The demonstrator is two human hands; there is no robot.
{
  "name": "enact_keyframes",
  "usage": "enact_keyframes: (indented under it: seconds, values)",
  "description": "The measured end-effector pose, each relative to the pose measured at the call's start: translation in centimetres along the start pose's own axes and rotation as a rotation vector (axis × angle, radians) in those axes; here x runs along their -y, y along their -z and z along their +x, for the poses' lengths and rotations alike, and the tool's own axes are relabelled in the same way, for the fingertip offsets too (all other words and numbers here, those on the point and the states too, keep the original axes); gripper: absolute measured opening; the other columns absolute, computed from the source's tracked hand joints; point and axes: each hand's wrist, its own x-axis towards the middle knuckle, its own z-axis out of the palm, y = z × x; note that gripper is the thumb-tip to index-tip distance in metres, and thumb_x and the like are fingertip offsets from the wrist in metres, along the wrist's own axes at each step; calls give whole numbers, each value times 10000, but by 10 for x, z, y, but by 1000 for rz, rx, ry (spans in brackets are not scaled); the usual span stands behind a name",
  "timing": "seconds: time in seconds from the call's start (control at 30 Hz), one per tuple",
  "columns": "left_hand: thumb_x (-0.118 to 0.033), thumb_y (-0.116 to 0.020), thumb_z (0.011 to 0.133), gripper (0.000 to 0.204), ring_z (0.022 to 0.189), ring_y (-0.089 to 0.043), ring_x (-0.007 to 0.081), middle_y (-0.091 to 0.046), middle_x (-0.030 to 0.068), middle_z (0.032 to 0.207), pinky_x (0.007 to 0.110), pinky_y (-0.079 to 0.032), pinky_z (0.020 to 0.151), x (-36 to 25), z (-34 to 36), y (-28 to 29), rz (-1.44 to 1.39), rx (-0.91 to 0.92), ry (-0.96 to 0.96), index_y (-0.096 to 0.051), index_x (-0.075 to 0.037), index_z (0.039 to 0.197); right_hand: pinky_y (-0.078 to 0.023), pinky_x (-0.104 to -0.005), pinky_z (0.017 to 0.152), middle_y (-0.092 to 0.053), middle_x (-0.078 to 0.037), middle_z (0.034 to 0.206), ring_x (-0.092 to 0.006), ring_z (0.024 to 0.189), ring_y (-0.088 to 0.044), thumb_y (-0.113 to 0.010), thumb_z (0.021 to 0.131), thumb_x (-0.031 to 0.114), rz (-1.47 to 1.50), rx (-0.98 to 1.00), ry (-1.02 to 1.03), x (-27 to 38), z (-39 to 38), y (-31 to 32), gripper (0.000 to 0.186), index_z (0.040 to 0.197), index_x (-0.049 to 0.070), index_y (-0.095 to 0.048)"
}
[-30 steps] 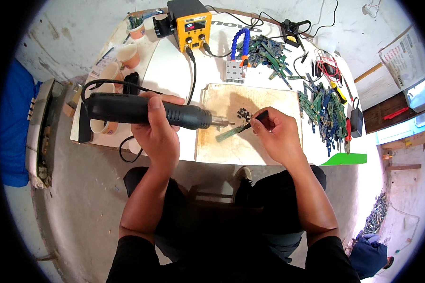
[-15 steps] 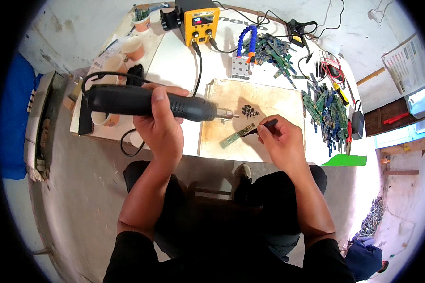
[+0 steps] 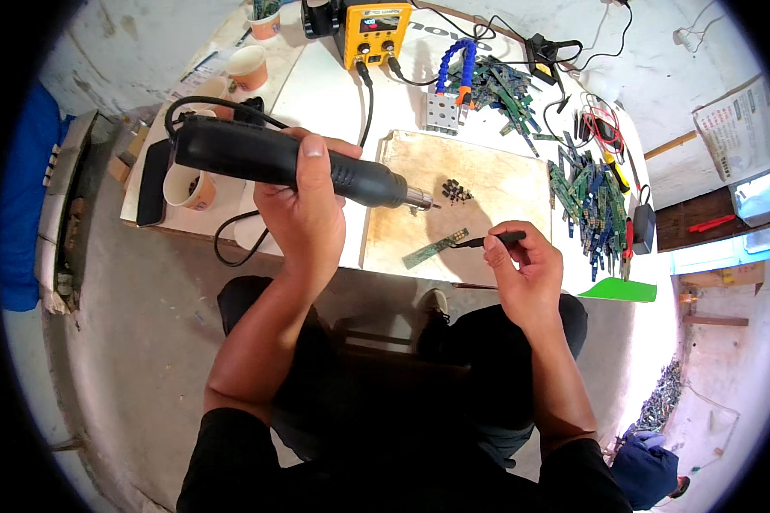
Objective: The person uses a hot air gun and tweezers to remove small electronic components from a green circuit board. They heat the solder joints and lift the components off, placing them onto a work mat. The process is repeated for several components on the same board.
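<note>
At the far left a paper cup (image 3: 188, 186) stands on the table (image 3: 325, 94), just behind the cord end of the hot-air gun (image 3: 291, 162). The left hand (image 3: 304, 214) wraps that black handle in a full fist, thumb lying along the top, and the metal nozzle (image 3: 419, 201) points right over the wooden board (image 3: 479, 184). Just past the nozzle tip sits a small heap of dark chips (image 3: 456, 191). Lower on the board lies a narrow green circuit strip (image 3: 436, 248), tilted, with its right end at the tip of the tweezers (image 3: 488, 240). The right hand (image 3: 526, 265) pinches the tweezers between thumb and fingers; whether the tips actually clamp the strip is too small to tell. The nozzle stands near the strip but not over it, so this looks like the pause between heating and picking parts off. The next move would likely call for bringing the nozzle down over the strip while the tweezers steady it. Further right, a pile of green boards (image 3: 586, 192) covers the table edge.
</note>
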Motion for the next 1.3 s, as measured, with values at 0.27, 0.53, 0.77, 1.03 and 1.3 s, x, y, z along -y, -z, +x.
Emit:
enact_keyframes:
  seconds: [0.27, 0.53, 0.77, 1.03, 1.3]
  values:
    - [-182, -561, 1005, 145, 533, -517, 23, -712, 83, 767, 182, -366, 456, -1, 2, -3, -31, -22, -11, -577, -40, 985, -530, -298, 768, -677, -154, 937, -237, 843, -681, -653, 902, -16, -121, 159, 218, 2, -22, -9, 117, 1019, -21, -648]
    - [-168, -549, 1012, 143, 526, -500, 20, -711, 77, 757, 184, -374, 466, -2, 3, 2, 59, 4, 5, -577, -34, 967, -522, -245, 748, -699, -100, 945, -117, 802, -651, -642, 962, 43, 152, 83, -31, -16, -31, -32, 133, 1067, -39, -634]
    - [-167, -556, 1014, 159, 522, -485, 16, -709, 76, 759, 182, -364, 465, -1, 2, -3, 22, -34, -5, -584, -31, 936, -521, -258, 749, -697, -118, 954, -154, 825, -659, -656, 938, 22, 107, 99, 43, -10, -41, -24, 121, 1049, -27, -656]
    - [-180, -567, 1015, 165, 519, -470, 14, -709, 76, 760, 183, -361, 467, -1, 3, 2, 53, -1, -14, -582, -34, 940, -549, -366, 759, -661, -146, 1016, -317, 890, -664, -712, 799, -37, -366, 201, 565, 4, -47, -16, 213, 1006, 3, -680]
    - [-175, -571, 1016, 154, 542, -490, 16, -710, 79, 762, 183, -370, 476, 0, 3, 1, 41, -4, -13, -582, -36, 950, -553, -362, 747, -666, -152, 1033, -319, 873, -672, -737, 770, -67, -399, 205, 625, 2, -48, -24, 255, 1012, -2, -688]
